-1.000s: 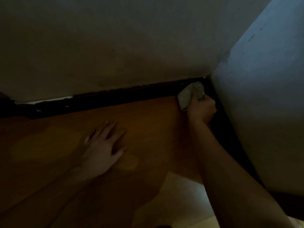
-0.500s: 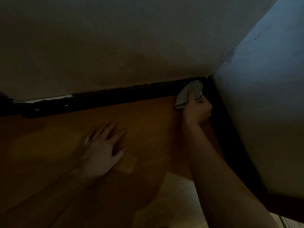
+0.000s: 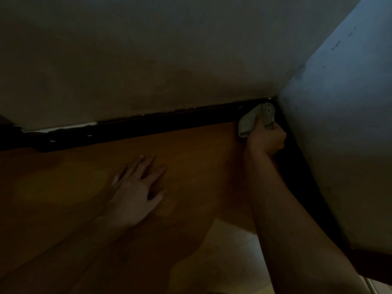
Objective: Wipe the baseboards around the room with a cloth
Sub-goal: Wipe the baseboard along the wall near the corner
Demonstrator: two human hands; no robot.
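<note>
Two hands show, the right hand point(image 3: 265, 139) gripping a bunched cloth point(image 3: 251, 122) against the dark baseboard point(image 3: 148, 128) in the corner at two o'clock, the left hand point(image 3: 135, 187) spread flat on the floor point(image 3: 201, 166) at eight o'clock; wiped lengths look no different, so probably much is left.

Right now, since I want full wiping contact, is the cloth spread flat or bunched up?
Bunched. The right hand grips the cloth crumpled, at the corner of the dark baseboard, with one loose flap sticking out.
</note>
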